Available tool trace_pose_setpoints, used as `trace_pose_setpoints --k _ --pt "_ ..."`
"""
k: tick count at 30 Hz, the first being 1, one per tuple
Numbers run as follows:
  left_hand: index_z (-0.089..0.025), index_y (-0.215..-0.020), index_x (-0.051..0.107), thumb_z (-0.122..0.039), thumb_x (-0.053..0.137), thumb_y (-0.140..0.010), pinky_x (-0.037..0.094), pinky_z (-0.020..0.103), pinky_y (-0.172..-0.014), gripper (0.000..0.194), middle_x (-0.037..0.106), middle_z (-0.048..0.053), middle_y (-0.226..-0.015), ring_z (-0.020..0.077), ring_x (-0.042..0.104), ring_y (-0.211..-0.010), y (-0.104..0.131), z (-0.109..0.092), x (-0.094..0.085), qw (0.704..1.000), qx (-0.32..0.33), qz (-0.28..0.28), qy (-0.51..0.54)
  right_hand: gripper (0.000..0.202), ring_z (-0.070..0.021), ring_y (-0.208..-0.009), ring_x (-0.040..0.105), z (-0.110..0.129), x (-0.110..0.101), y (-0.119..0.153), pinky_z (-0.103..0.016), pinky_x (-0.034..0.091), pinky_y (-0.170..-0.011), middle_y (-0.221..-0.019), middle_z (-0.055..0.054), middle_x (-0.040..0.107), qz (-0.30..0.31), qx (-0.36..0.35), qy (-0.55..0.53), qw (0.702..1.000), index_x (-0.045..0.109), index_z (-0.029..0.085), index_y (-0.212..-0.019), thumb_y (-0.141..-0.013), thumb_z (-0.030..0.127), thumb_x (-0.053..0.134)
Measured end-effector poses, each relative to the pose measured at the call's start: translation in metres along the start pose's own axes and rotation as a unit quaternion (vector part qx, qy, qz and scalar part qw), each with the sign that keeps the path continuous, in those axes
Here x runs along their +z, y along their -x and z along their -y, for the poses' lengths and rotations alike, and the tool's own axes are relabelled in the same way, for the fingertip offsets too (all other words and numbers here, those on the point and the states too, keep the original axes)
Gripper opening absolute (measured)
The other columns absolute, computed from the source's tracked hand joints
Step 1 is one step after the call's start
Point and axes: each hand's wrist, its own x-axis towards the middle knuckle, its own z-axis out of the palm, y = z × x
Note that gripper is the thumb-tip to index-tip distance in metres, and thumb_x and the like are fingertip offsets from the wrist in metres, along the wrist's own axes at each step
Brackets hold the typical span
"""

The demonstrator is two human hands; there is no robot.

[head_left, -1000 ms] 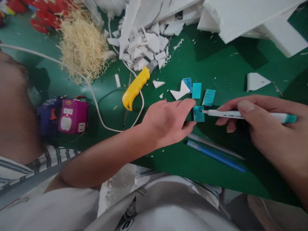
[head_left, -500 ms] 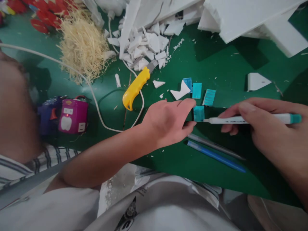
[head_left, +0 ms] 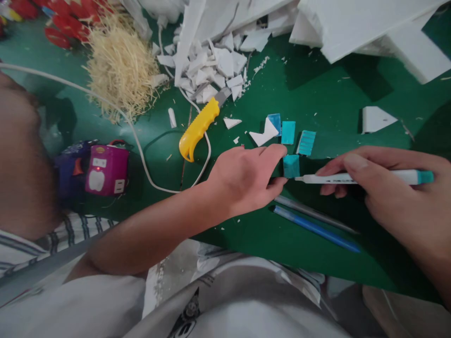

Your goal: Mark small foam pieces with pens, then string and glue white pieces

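My left hand [head_left: 252, 176] grips a small teal-coloured foam square [head_left: 291, 166] by its left side, between thumb and fingers. In my right hand [head_left: 384, 183] is a white marker [head_left: 340, 178] with a teal end, its tip at the lower right corner of the square. Just above lie a teal piece [head_left: 288, 133], a blue piece [head_left: 275, 123] partly under a white scrap [head_left: 265, 133], and a striped teal piece [head_left: 306, 142]. A blue pen [head_left: 317, 229] and a grey pen [head_left: 317, 214] rest below the hands.
A yellow cutter [head_left: 200, 129] lies beside a heap of white foam scraps [head_left: 218, 65]. Behind are large foam sheets [head_left: 362, 23] and a straw bundle [head_left: 121, 68]. A white cable [head_left: 136, 131] loops to the left, near a magenta plug block [head_left: 107, 170]. Another person's arm [head_left: 26, 159] is at far left.
The marker and my right hand have shifted slightly left, and the tip now reaches the square's lower corner. My left hand has stayed in place.
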Motion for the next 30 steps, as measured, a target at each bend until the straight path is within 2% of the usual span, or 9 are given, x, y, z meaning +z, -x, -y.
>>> trace_pose_setpoints --k 5,9,14,20,25,27,30 --pt "-0.023 -0.124 0.066 -0.039 0.065 -0.094 0.049 0.029 -0.075 0.034 0.060 -0.005 -0.063 0.0174 0.066 -0.067 0.000 -0.001 0.000 1.000 0.004 -0.003 -0.006 0.022 -0.0117 -0.047 0.059 -0.002 0.001 -0.002 -0.026 0.052 -0.045 -0.063 -0.002 0.071 -0.008 -0.032 -0.026 0.999 0.080 0.025 -0.076 -0.091 0.039 0.069" --pt "-0.022 -0.124 0.067 -0.038 0.065 -0.094 0.048 0.030 -0.074 0.035 0.060 -0.005 -0.063 0.0173 0.064 -0.064 0.000 -0.001 0.000 1.000 0.010 -0.007 -0.007 0.017 -0.0088 -0.047 0.056 -0.004 0.002 -0.002 -0.024 0.049 -0.045 -0.069 -0.001 0.073 -0.019 -0.043 -0.001 0.999 0.081 0.027 -0.086 -0.091 0.038 0.070" --pt "-0.021 -0.125 0.067 -0.037 0.065 -0.094 0.048 0.031 -0.073 0.035 0.060 -0.005 -0.062 0.0181 0.064 -0.063 0.000 0.000 0.000 1.000 0.014 -0.012 0.001 0.026 -0.0109 -0.046 0.059 -0.004 0.000 0.000 -0.024 0.046 -0.042 -0.056 0.000 0.068 0.001 -0.004 -0.020 1.000 0.079 0.027 -0.069 -0.091 0.035 0.069" --pt "-0.022 -0.123 0.066 -0.037 0.065 -0.093 0.048 0.030 -0.073 0.034 0.060 -0.005 -0.063 0.0172 0.064 -0.064 0.000 -0.001 0.001 1.000 0.009 -0.010 -0.002 0.018 -0.0089 -0.047 0.055 0.000 0.003 -0.002 -0.025 0.048 -0.045 -0.069 -0.001 0.074 -0.018 -0.026 0.006 0.999 0.081 0.026 -0.085 -0.090 0.040 0.070" --pt "-0.022 -0.121 0.067 -0.039 0.065 -0.093 0.048 0.028 -0.072 0.033 0.059 -0.005 -0.063 0.0160 0.063 -0.063 0.000 -0.001 0.000 1.000 0.005 -0.002 -0.011 0.028 -0.0115 -0.048 0.060 0.006 0.002 0.001 -0.025 0.050 -0.044 -0.059 -0.001 0.069 -0.008 0.020 0.010 1.000 0.078 0.025 -0.069 -0.091 0.041 0.069" --pt "-0.022 -0.121 0.067 -0.039 0.065 -0.094 0.048 0.029 -0.072 0.033 0.058 -0.006 -0.062 0.0157 0.062 -0.061 0.000 -0.001 0.000 1.000 0.007 -0.004 -0.011 0.028 -0.0108 -0.048 0.060 0.004 0.001 0.001 -0.024 0.049 -0.044 -0.057 0.000 0.068 -0.005 0.006 -0.001 1.000 0.078 0.026 -0.069 -0.092 0.037 0.068" --pt "-0.022 -0.121 0.067 -0.039 0.066 -0.093 0.048 0.029 -0.072 0.033 0.057 -0.006 -0.062 0.0154 0.061 -0.060 -0.001 -0.001 0.001 1.000 0.007 -0.005 -0.012 0.017 -0.0076 -0.047 0.055 -0.003 0.001 -0.001 -0.022 0.047 -0.044 -0.067 0.001 0.073 -0.013 -0.039 -0.002 0.999 0.081 0.027 -0.081 -0.091 0.034 0.069"
